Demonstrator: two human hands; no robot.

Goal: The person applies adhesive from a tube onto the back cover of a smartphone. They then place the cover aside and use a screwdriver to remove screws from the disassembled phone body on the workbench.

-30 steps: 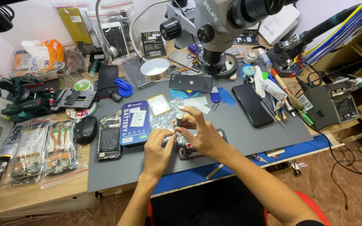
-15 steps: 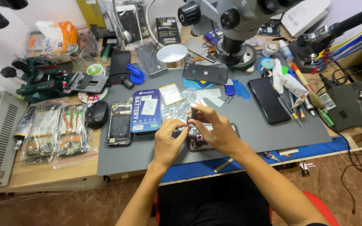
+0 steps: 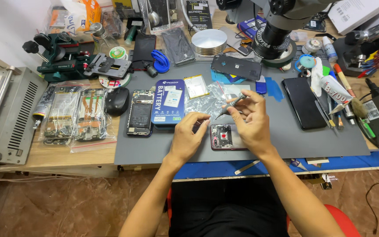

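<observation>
Hands have come up off the opened phone (image 3: 227, 137), which lies on the grey mat (image 3: 286, 145) near you: your right hand (image 3: 251, 123) now pinches a thin tool (image 3: 231, 104), your left hand (image 3: 188, 136) pinches something too small to tell.

On the grey mat (image 3: 312, 145) of the bench (image 3: 66, 153), an opened phone (image 3: 225, 137) lies with its red-edged insides up. The right hand (image 3: 250, 120) hovers above it, holding a thin screwdriver (image 3: 230, 105) whose tip points down and left. The left hand (image 3: 188, 137) rests just beside the phone, fingertips pinched together near its upper left corner. A blue battery box (image 3: 168, 102) and a second opened phone (image 3: 140, 113) lie to the left, a black mouse (image 3: 117, 101) beyond them. A dark phone (image 3: 302, 103) lies to the right, with a microscope (image 3: 281, 26) above.
</observation>
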